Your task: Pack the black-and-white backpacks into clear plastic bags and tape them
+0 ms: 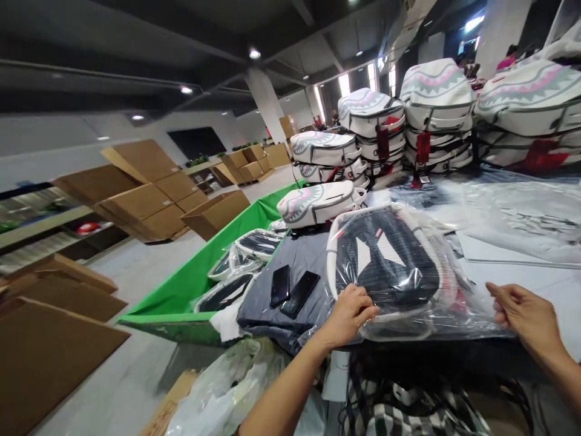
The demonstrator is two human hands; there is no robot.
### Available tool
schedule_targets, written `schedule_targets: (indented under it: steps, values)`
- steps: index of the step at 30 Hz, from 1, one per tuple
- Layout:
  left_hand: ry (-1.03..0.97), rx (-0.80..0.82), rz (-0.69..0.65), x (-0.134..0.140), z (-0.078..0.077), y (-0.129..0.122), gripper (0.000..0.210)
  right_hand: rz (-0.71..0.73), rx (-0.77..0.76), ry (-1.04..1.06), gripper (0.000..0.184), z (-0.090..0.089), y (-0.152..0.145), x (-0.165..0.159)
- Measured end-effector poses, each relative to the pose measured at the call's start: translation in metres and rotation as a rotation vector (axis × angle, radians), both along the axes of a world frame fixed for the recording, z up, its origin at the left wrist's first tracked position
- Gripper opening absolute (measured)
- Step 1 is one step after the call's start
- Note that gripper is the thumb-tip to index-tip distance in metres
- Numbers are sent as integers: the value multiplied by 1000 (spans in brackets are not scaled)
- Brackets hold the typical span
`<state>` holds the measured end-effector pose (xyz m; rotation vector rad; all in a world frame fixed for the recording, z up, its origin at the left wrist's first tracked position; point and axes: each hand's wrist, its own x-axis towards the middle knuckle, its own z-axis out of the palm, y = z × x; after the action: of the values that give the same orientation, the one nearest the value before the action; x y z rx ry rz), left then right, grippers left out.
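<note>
The clear plastic bag point(447, 242) is lying on the bench point(565, 303) at right of center and is enclosing a black-and-white backpack point(394, 266). The left hand point(348, 315) is touching the near left part of the film with its fingers bent; whether it is pinching a fold cannot be told. The right hand point(529, 315) is hovering or resting just beside the right end of the film, fingers curled toward the palm; contact with the film cannot be confirmed.

Labels: a small red label point(378, 232) is showing on the backpack panel, above two white patches, but its lettering is not resolving. Red hang tags point(423, 148) are hanging from the stacked white shark-mouth backpacks point(438, 97) in the upper right; no writing is legible. No brand is showing clearly on the two black phones point(293, 293), which are lying on the dark gray fabric point(258, 309) left of the bag.

Obscured items: reflections are masking parts of the bagged backpack. The gray fabric is partly covering the bagged packs inside the green bin point(181, 284). The black-and-white checkered item point(408, 418) is running out of the lower edge and is blurring. The rightmost stack is being cut by the frame.
</note>
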<state>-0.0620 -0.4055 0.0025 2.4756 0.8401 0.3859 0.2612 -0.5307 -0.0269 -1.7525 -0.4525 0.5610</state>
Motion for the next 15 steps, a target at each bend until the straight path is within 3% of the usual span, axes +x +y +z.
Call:
schedule_targets:
  steps: [3, 5, 11, 15]
  values:
    - [-3, -96, 0, -1, 2, 2, 36, 32, 95, -41, 65, 1, -7, 9]
    - [-13, -120, -17, -1, 1, 2, 39, -17, 91, -129, 64, 2, -25, 32]
    - [-101, -178, -31, -2, -6, 5, 45, -374, -226, -626, 41, 26, -107, 154]
    - [-69, -198, -34, -2, -7, 8, 50, -372, -353, -674, 23, 37, -138, 211]
